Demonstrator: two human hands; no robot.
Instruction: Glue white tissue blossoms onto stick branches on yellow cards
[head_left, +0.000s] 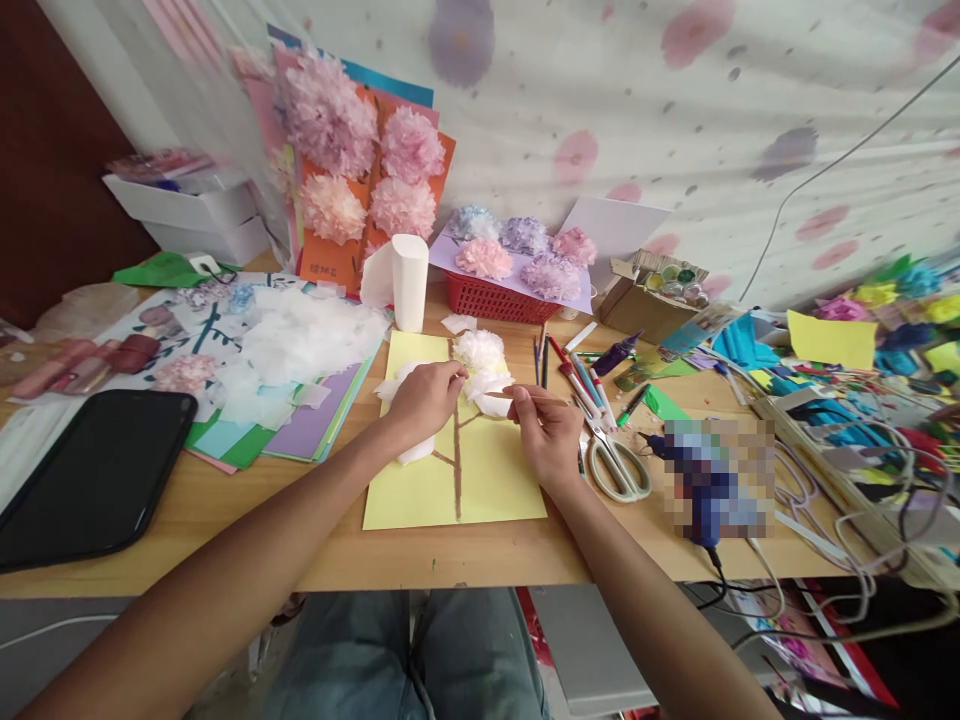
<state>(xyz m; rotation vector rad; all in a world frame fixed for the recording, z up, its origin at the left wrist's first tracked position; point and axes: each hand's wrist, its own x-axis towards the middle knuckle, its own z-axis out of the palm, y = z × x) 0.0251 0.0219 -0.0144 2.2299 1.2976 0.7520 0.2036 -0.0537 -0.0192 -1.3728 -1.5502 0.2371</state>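
A yellow paper sheet (480,475) with a brown painted branch lies on the wooden table (262,520). White tissue flowers (480,350) sit near its top. My left hand (424,400) pinches a white tissue flower (491,392) on the sheet. My right hand (547,430) holds a thin brown stick (529,396) whose tip points left at that flower. Another white tissue piece (418,450) lies under my left wrist.
Scissors (615,462) and pens (577,375) lie right of the sheet, a glue gun (705,490) with cords beyond. A black tablet (90,470) is at left, loose white tissue (300,340) on coloured paper, a tissue roll (409,280), a red basket (495,298), pink flower cards behind.
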